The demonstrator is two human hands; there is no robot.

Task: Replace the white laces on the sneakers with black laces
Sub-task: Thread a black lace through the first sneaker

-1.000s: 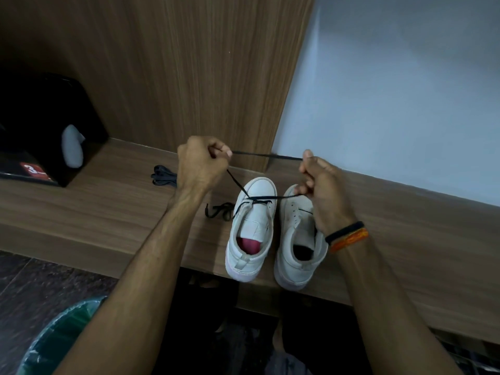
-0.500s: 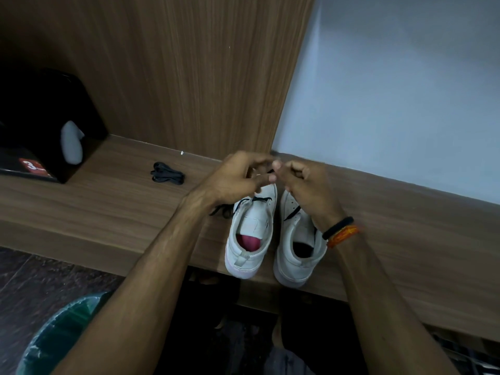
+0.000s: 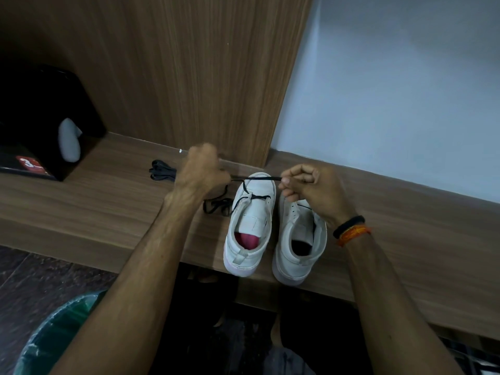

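Note:
Two white sneakers stand side by side on a wooden ledge [image 3: 108,212], heels toward me. The left sneaker [image 3: 250,228] has a black lace [image 3: 257,178] threaded through its front eyelets. That lace is stretched level above the toe between my hands. My left hand [image 3: 201,170] grips one end in a fist, and my right hand [image 3: 308,185] pinches the other end. Loose lace [image 3: 216,205] trails onto the ledge left of the shoe. The right sneaker [image 3: 299,242] shows no lace; my right hand hides its toe. A second bundled black lace [image 3: 162,171] lies farther left.
A black box [image 3: 40,125] with a red label and a pale grey object sits at the ledge's left end. A wood panel [image 3: 176,77] and a pale wall rise behind. A green-lined bin [image 3: 54,336] stands on the dark floor at lower left.
My hands spread with the lace a second ago, came together over the shoe toes, and have now drawn apart again, pulling the lace taut between them.

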